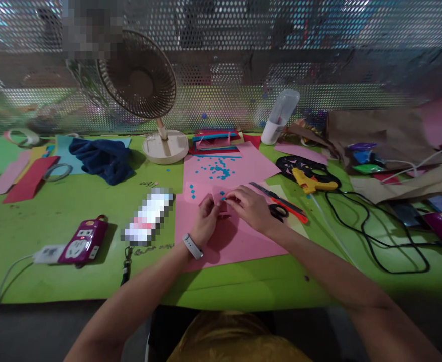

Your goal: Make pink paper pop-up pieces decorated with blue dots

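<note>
My left hand (205, 221), with a white watch on the wrist, and my right hand (250, 206) meet over a pink paper sheet (239, 241) on the green table (74, 211). Both hands pinch a small folded pink paper piece (218, 197) between their fingertips. A tiny blue square sits at the fingertips of my right hand. More small blue paper squares (217, 171) lie scattered on a second pink sheet just behind the hands.
Scissors with orange handles (285, 207) lie right of my hands. A yellow glue gun (311, 182) with black cable (375, 236), a desk fan (145, 85), a blue cloth (102, 158), a purple power strip (83, 241), stacked coloured paper (215, 138) and a white bottle (279, 118) surround them.
</note>
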Tool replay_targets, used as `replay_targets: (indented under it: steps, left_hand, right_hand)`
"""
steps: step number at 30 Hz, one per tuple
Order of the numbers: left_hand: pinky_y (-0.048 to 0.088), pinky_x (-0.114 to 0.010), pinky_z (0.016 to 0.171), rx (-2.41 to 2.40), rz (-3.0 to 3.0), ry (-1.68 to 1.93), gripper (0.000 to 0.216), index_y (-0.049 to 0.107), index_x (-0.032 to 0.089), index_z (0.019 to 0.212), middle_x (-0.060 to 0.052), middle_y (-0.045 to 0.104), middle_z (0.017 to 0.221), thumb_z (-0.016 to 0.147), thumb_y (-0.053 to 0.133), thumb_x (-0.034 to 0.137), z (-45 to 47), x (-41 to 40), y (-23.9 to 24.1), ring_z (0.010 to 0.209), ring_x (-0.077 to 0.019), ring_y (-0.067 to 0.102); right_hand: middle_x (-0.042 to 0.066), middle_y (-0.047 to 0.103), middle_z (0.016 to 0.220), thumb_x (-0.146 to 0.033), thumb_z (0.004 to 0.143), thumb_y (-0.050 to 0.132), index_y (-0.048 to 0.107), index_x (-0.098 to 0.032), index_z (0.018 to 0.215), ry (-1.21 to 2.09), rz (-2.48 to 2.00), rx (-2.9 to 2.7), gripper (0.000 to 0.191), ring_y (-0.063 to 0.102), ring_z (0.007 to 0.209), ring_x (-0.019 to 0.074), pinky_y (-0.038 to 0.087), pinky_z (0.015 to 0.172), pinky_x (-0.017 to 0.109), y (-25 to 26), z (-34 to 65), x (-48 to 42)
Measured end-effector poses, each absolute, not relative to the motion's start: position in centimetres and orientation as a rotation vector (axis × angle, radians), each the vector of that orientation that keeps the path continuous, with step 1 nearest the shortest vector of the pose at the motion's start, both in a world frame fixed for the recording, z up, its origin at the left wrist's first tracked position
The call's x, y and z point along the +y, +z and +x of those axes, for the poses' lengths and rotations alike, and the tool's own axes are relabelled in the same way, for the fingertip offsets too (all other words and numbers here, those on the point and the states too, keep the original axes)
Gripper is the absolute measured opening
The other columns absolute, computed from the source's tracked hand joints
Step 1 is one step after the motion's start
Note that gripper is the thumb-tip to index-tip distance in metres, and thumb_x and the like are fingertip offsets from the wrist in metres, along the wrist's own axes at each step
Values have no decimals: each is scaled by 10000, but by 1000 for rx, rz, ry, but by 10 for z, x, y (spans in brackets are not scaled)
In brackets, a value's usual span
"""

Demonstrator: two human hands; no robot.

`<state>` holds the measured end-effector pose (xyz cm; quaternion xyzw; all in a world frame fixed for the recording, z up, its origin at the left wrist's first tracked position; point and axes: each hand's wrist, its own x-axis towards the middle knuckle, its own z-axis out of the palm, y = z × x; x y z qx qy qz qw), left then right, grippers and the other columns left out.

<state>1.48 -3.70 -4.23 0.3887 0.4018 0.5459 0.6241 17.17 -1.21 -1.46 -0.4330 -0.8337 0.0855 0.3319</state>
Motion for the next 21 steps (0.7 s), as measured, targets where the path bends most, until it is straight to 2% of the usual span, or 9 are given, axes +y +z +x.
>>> replay_targets:
  steps: [6,15,21]
  left_hand:
    - [587,-328,772,921,911,1244,274,576,179,849,4,572,811,825,718,411,14,-37,-42,754,-122,591]
    - [585,-303,736,932,943,1253,398,550,169,813,15,550,796,759,753,507,15,-38,-40,736,-113,559]
    - [581,-302,708,956,965,1248,409,553,169,820,14,537,789,756,746,523,14,-37,-42,723,-117,552]
  right_hand:
    - [60,701,931,-301,956,574,655,-219,927,244,-1112,-2150,118,650,909,208,496,804,335,-17,172,-12]
    - [57,702,945,-251,942,583,656,-217,913,322,-1093,-2135,86,652,927,207,499,818,334,-17,173,-12]
    - [53,692,953,-238,930,590,635,-217,925,392,-1108,-2101,50,647,916,208,497,810,343,-17,173,-11]
